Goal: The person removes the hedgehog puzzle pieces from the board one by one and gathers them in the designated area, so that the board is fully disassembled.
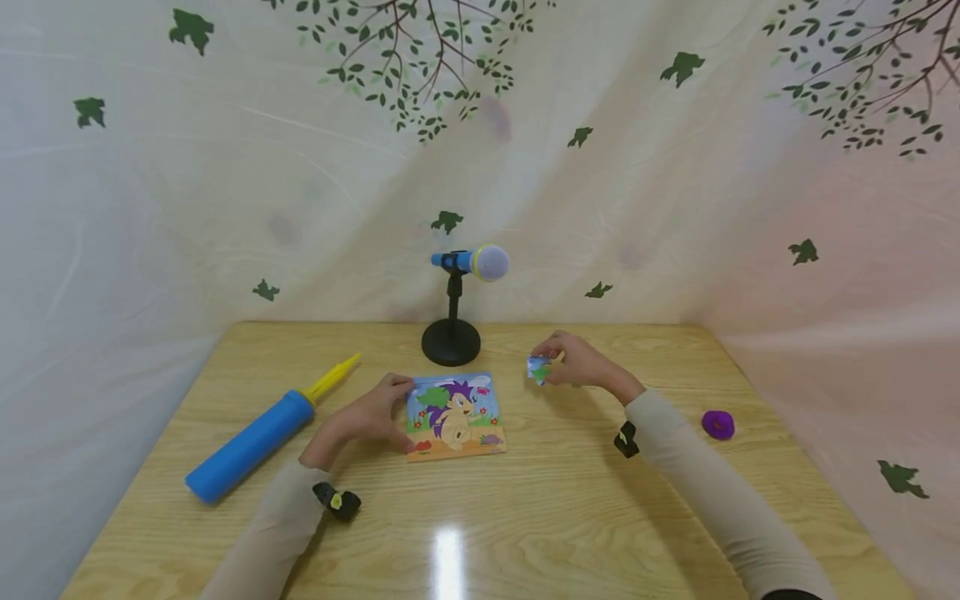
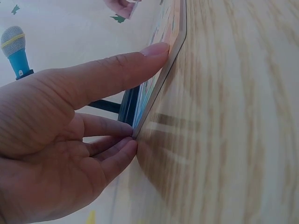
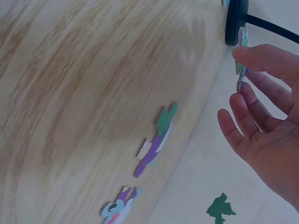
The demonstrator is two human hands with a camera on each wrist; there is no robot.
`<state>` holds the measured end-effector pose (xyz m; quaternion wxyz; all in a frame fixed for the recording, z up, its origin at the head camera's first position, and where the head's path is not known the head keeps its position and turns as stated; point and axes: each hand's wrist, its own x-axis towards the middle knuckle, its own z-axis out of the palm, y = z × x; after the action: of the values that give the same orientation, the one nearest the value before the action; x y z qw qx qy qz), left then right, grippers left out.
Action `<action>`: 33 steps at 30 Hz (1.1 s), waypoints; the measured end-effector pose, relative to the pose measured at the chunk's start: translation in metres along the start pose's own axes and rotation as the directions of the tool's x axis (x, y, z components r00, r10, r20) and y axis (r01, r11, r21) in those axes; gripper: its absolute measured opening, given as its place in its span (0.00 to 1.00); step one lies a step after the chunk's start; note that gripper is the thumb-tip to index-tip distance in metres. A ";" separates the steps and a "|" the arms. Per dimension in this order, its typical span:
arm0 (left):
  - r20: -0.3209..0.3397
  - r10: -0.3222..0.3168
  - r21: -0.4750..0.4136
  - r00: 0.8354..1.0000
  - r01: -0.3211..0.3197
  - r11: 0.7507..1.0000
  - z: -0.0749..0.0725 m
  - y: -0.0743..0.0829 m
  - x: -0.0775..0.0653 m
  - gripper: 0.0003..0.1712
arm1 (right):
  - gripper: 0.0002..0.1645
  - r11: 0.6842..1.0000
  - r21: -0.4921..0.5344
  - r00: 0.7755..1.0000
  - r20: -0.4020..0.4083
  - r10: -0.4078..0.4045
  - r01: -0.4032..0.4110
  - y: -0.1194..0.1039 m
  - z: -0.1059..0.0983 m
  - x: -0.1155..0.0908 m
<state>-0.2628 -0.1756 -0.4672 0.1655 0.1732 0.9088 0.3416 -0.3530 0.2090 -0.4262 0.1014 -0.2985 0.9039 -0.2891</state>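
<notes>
A jigsaw puzzle board with a purple-spined hedgehog picture lies on the table. My left hand holds it at its left side, thumb near the front corner and fingers at the back corner. In the left wrist view the thumb rests on the board's edge, and the curled fingertips meet its rim. To the right of the board, my right hand pinches a blue and green jigsaw piece above the table. The right wrist view has this piece edge-on between thumb and fingers.
Two jigsaw pieces, one green and purple, one blue, lie on the table in the right wrist view. A toy microphone stands behind the board. A blue pump lies left, a purple ring right. Patterned cloth hangs behind.
</notes>
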 end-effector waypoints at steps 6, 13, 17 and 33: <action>0.000 -0.008 -0.004 1.000 0.008 1.000 0.000 0.000 0.000 0.61 | 0.25 1.000 -0.014 1.000 0.009 0.006 -0.006 0.008 0.001 0.000; -0.004 -0.010 -0.004 1.000 0.010 1.000 0.000 0.000 0.000 0.60 | 0.25 0.999 -0.012 0.999 0.005 0.047 -0.047 0.016 0.007 0.001; -0.004 -0.017 -0.011 1.000 0.017 1.000 0.000 0.001 0.000 0.60 | 0.25 0.999 -0.006 0.999 0.011 0.049 -0.049 0.022 0.010 0.003; 0.004 -0.029 -0.026 1.000 0.029 0.999 0.000 -0.001 0.001 0.60 | 0.26 0.999 0.027 0.999 0.022 0.029 -0.029 0.029 0.014 0.006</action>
<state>-0.2635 -0.1759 -0.4681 0.1744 0.1586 0.9063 0.3508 -0.3666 0.2185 -0.4543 0.1194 -0.2872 0.9030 -0.2965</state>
